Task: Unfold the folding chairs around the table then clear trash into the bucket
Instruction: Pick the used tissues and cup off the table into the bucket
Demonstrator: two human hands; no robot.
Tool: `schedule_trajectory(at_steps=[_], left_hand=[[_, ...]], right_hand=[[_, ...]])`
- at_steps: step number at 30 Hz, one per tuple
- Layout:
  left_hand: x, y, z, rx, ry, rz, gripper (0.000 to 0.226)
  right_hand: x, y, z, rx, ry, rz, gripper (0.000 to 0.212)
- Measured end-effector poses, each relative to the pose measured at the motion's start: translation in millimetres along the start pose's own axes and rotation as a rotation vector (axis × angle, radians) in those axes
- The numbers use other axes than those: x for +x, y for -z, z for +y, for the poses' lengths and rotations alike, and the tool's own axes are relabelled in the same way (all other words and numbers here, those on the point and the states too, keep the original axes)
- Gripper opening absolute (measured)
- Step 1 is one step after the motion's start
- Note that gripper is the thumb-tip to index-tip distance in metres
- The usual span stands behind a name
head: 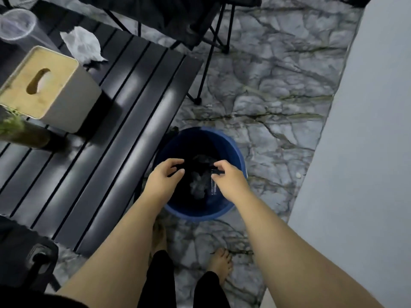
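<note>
The person stands barefoot on the marble-patterned floor [278, 85], both arms reaching down over a blue bucket [234, 150] that sits on the floor just beside the edge of the black slatted counter [133, 96]. The left hand [164, 176] hangs over the bucket's near-left rim, its fingers and thumb curled around a dark strip [175, 166] at the mouth. The right hand [229, 178] is over the right side and pinches the other end of what looks like the same strip. I cannot tell what the strip is against the dark inside.

Down in the bucket lies a pale crumpled wad [198, 187] and, just under the right hand, a clear plastic piece [213, 185] with fine marks too blurred to read.

On the counter, a crumpled tissue [82, 44] lies near the far edge, with a clear plastic cup [16, 24] at the far left corner. A white tissue box [44, 85] with a slotted wooden lid stands nearer. A blurred green-brown cylinder [22, 132] stands close beside it.

An unfolded black folding chair [195, 25] stands beyond the counter's end.
</note>
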State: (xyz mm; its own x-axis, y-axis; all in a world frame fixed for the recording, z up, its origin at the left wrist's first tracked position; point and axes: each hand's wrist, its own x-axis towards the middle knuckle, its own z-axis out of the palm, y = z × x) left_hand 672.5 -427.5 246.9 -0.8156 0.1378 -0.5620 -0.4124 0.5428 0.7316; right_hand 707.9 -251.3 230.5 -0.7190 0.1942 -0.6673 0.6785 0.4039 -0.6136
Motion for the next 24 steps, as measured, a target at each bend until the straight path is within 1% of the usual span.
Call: schedule_trajectory(at_steps=[4, 8, 10, 13, 17, 20, 22, 24], left_hand=[[-12.2, 21.3, 27.5, -0.072, -0.079, 0.077, 0.019], [-17.0, 55.8, 64.6, -0.205, -0.211, 0.199, 0.024], [-13.8, 81.8, 82.2, -0.213, -0.27, 0.249, 0.027], [0.7, 130.8, 106.7, -0.253, -0.347, 0.314, 0.026], [35.4, 205.4, 127.1, -0.305, -0.407, 0.457, 0.025], [67.0, 255.0, 128.2, -0.252, -0.402, 0.588, 0.025], [87.6, 284.5, 126.1, -0.215, -0.409, 0.706, 0.031], [109.4, 315.1, 121.3, -0.136, -0.394, 0.81, 0.033]], right_hand=[[-12.7, 27.0, -42.3, 0.091, 0.087, 0.023, 0.03], [-16.8, 41.8, -107.1, 0.175, 0.178, 0.017, 0.018], [-12.8, 43.4, -143.9, 0.179, 0.226, 0.011, 0.012], [1.8, 39.8, -203.9, 0.162, 0.312, -0.019, 0.012], [33.2, 20.0, -280.7, 0.114, 0.425, -0.055, 0.005], [64.2, -2.6, -330.0, 0.093, 0.486, -0.093, 0.01], [87.9, -19.3, -358.7, 0.062, 0.513, -0.115, 0.017], [115.8, -40.0, -384.4, 0.031, 0.537, -0.13, 0.026]])
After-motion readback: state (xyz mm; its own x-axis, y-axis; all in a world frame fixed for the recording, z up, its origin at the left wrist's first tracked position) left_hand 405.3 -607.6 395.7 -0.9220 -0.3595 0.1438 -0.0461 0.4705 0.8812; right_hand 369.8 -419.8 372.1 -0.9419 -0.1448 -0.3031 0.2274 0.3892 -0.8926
